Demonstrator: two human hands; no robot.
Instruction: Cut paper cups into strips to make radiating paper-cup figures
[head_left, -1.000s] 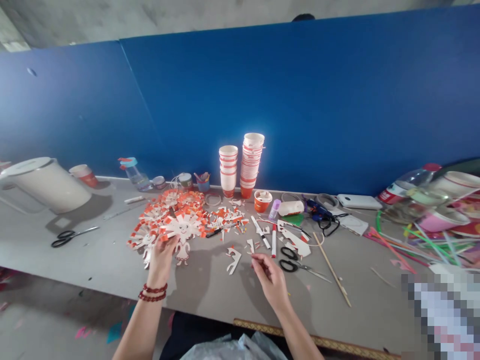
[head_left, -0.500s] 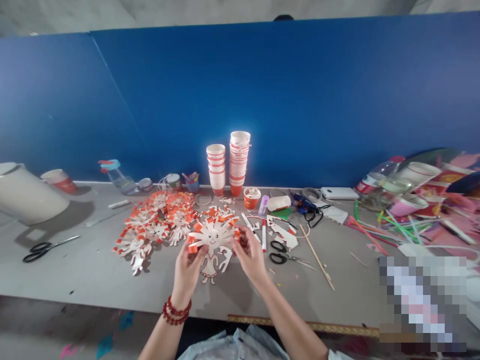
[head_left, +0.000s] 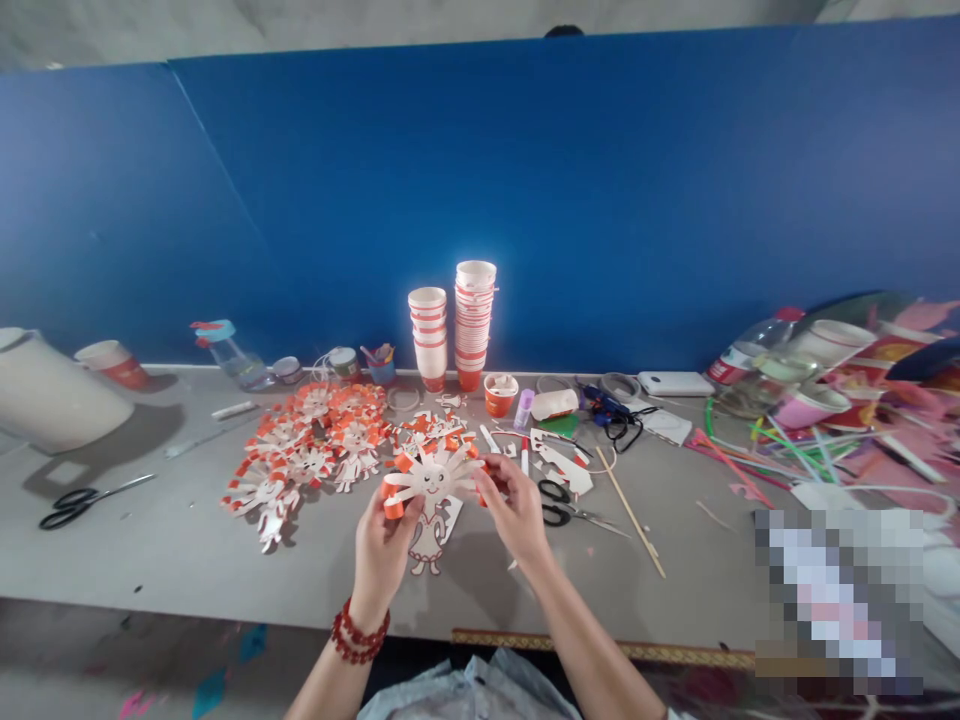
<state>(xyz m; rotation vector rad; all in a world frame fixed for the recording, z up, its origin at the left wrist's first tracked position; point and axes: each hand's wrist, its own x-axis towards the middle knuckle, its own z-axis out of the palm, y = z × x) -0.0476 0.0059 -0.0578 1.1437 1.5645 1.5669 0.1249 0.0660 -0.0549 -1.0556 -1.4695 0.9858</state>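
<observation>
Both hands hold up a white paper doll (head_left: pixel 433 482) with a drawn smiling face, a dress and a fan of strips ending in orange curls. My left hand (head_left: pixel 384 540) pinches the strips on its left side, thumb in front. With thumb and fingers closed, my right hand (head_left: pixel 516 510) grips strips on the other side, and part of the curls there is hidden. Behind the doll lie paper scraps (head_left: pixel 431 428). A pile of similar orange-and-white paper dolls (head_left: pixel 315 440) spreads to the left. Black-handled scissors (head_left: pixel 559 505) lie just beyond my right hand.
Two stacks of paper cups (head_left: pixel 474 325) stand by the blue partition (head_left: pixel 337 200). A second pair of scissors (head_left: pixel 82 500) and a white pitcher (head_left: pixel 60 390) are at left. A wooden stick (head_left: pixel 631 515) and a blue glue gun (head_left: pixel 604 403) lie at right, near cluttered coloured straws (head_left: pixel 810 440).
The doll and both hands have shifted slightly to the right. My right hand has moved along the strips on its side and now covers part of the scissors' handles.
</observation>
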